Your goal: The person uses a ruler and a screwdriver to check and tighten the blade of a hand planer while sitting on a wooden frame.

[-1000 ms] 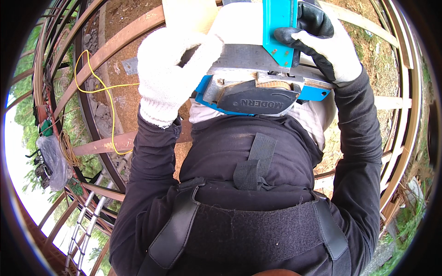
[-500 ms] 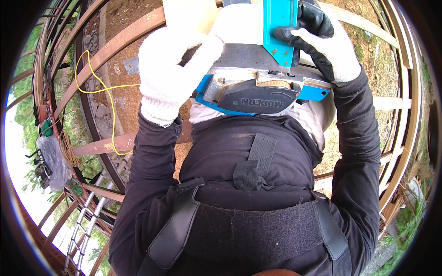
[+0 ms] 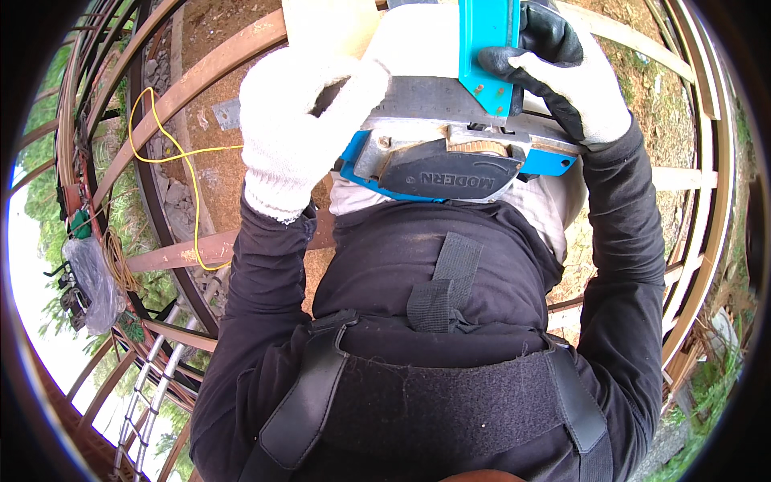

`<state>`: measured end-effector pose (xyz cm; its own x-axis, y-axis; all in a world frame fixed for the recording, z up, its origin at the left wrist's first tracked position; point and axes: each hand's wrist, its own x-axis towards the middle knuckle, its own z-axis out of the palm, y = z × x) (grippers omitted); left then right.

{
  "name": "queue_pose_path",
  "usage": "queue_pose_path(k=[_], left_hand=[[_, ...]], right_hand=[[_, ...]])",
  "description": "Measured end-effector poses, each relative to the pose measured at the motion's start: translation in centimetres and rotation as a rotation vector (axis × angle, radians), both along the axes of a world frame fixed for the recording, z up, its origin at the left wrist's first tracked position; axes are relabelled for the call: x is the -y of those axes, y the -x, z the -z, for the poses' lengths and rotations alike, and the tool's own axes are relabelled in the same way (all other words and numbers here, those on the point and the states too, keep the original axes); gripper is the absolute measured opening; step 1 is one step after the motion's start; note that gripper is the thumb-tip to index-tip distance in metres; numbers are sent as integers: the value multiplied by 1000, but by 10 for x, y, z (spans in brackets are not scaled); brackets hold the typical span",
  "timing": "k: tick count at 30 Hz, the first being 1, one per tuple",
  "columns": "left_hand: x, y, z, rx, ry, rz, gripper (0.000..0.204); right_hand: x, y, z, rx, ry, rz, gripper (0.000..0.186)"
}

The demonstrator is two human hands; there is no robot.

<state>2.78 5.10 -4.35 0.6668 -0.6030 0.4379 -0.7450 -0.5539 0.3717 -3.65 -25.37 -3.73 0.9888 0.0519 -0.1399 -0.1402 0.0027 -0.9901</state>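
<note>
A blue electric planer (image 3: 446, 173) with a dark grey side cover lies on its side across my lap. Along its metal base plate runs the steel blade (image 3: 422, 98) of a square with a teal handle (image 3: 487, 56) and rivets. My right hand (image 3: 572, 76), in a white glove with a black coated palm, is closed on that handle, thumb across its front. My left hand (image 3: 301, 120), in a white knit glove, curls over the left end of planer and blade; what its fingers hold is hidden.
Curved-looking timber beams (image 3: 217, 56) surround me, with dirt and rubble (image 3: 177, 193) below. A yellow cord (image 3: 190, 173) loops at left. A plastic bag (image 3: 92, 281), green cord and an aluminium ladder (image 3: 148, 377) are at lower left. A pale board (image 3: 321, 22) is at top centre.
</note>
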Motion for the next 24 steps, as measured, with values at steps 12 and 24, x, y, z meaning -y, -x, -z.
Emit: queue_pose_path(k=[12, 24], left_hand=[[-2, 0, 0, -16, 40, 56, 19], [-10, -10, -12, 11, 13, 203, 19]], right_hand=[[-8, 1, -12, -95, -91, -42, 38], [2, 4, 21, 107, -64, 45, 65]])
